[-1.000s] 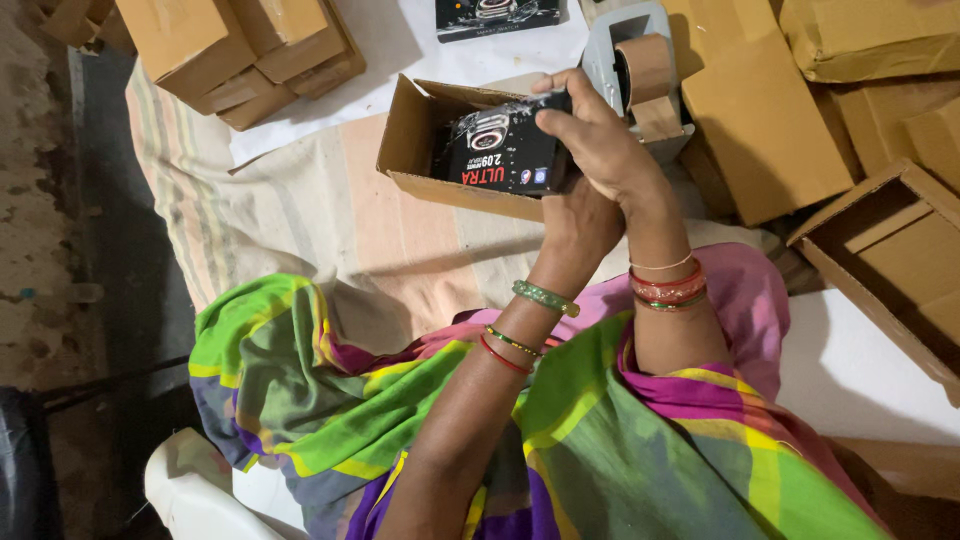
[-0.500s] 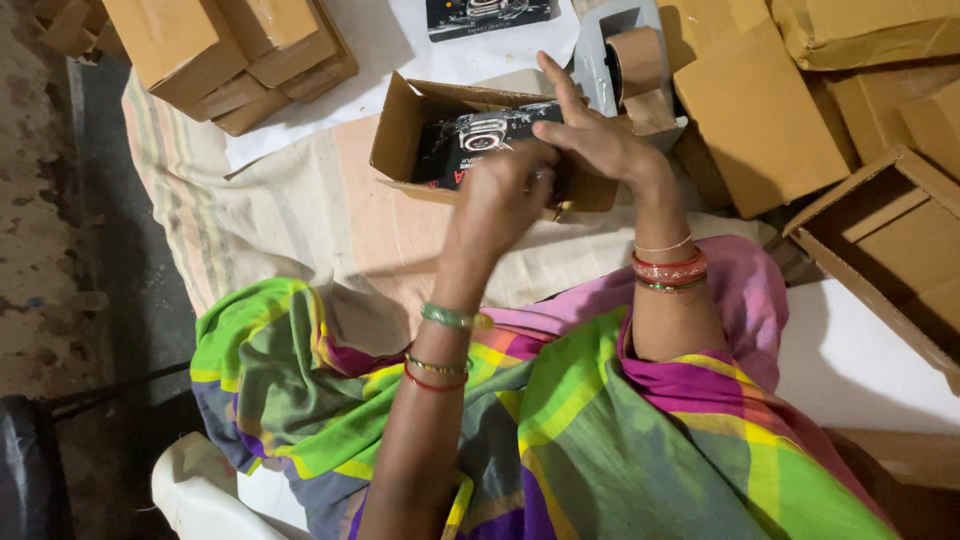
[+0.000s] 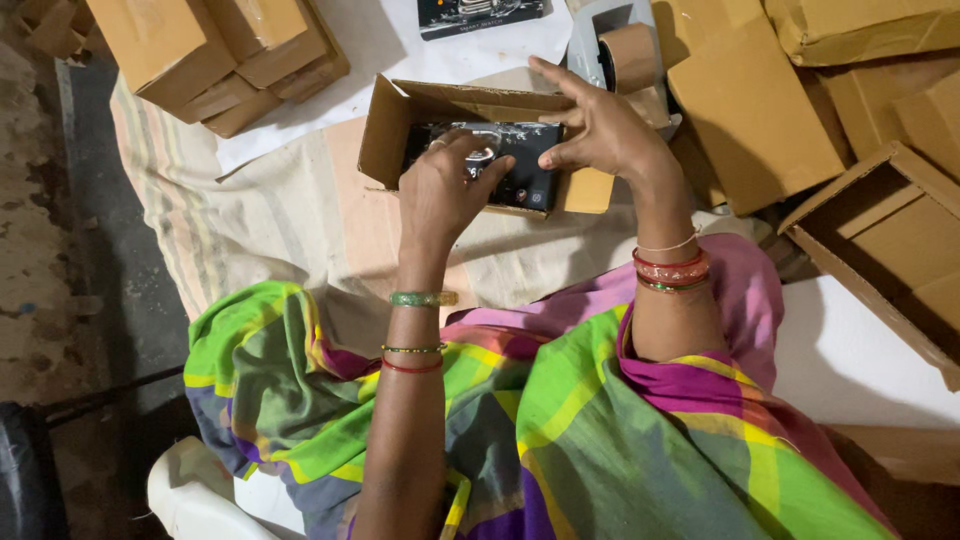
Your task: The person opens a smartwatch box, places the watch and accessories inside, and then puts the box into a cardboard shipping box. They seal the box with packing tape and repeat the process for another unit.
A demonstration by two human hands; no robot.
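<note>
A glossy black rectangular product box [image 3: 520,160] lies inside an open, matte brown cardboard carton [image 3: 385,130] on the striped cloth-covered surface [image 3: 270,215]. The left hand [image 3: 445,195] presses it, fingers curled together; the right hand [image 3: 600,130], fingers spread, steadies its right end.

Single head-worn view, looking steeply down from above the seated person's lap, close to the work. The left hand [image 3: 440,190] and right hand [image 3: 600,135] sit upper centre over an open carton [image 3: 390,125]; the floor [image 3: 40,260] fills the left edge. No second view overlaps.
</note>
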